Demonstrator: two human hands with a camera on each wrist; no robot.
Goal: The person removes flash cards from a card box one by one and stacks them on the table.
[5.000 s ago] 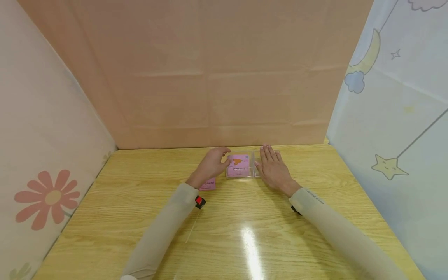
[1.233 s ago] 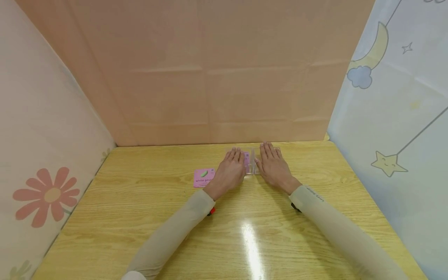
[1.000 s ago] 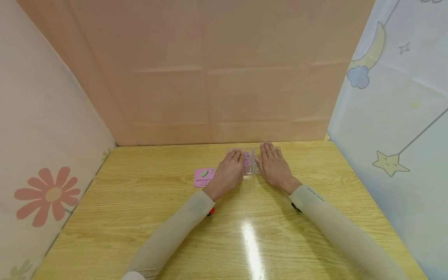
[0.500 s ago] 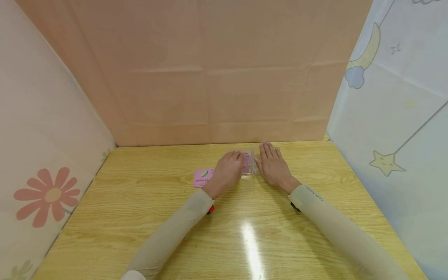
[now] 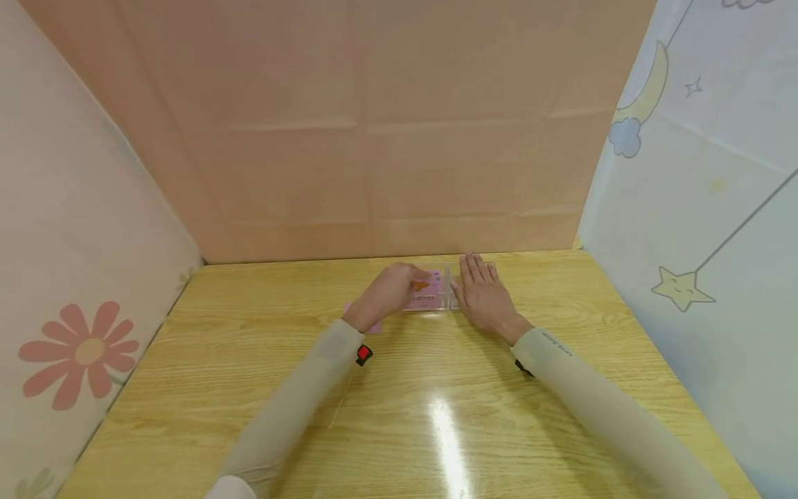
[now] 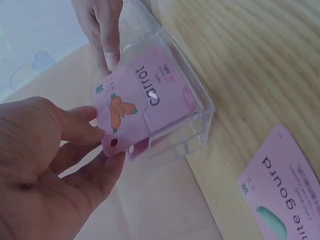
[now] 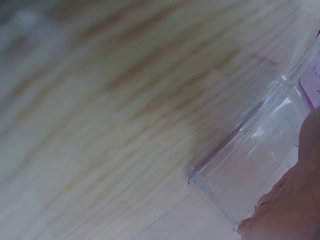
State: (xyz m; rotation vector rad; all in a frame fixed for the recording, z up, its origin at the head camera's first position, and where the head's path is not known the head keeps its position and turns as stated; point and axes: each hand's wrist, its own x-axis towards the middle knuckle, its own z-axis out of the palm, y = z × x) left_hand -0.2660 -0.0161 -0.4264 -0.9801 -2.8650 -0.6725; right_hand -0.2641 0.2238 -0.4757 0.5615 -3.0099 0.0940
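A clear plastic box (image 5: 446, 296) (image 6: 201, 116) (image 7: 248, 165) sits near the table's far edge and holds pink cards. My left hand (image 5: 388, 291) (image 6: 48, 171) pinches the corner of the top card, a pink carrot card (image 5: 427, 291) (image 6: 143, 98), between thumb and fingers, and the card tilts up out of the box. My right hand (image 5: 483, 295) (image 6: 102, 24) (image 7: 296, 201) lies flat with straight fingers on the right half of the box. A pink white gourd card (image 5: 374, 327) (image 6: 281, 196) lies on the table left of the box, mostly hidden under my left wrist in the head view.
The wooden table (image 5: 399, 402) is walled in by a peach backdrop (image 5: 399, 138) behind, a flower-print sheet (image 5: 75, 277) on the left and a star-print sheet (image 5: 698, 242) on the right. A red-marked wrist device (image 5: 364, 355) sits on my left sleeve.
My left hand lay flat over the cards in the box; it has since curled, pinched the carrot card and tipped it up, sliding left over the white gourd card. The right hand stayed put.
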